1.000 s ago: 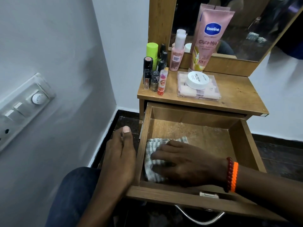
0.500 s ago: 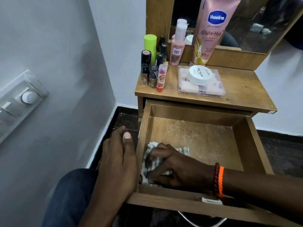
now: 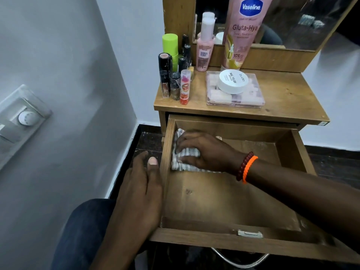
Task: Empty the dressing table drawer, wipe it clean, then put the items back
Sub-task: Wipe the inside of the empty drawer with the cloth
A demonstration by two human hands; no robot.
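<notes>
The right hand, fingers curled over the grey-and-white striped cloth, presses it against the floor of the open wooden drawer at about ten o'clock; half a second ago hand and cloth lay at the near-left corner, around eight o'clock. The left hand, fingers straight and holding nothing, rests flat against the drawer's outer left wall as before. On the wooden worktop at twelve o'clock stand the pink Vaseline lotion tube, the small cosmetic bottles and a clear plastic case.
</notes>
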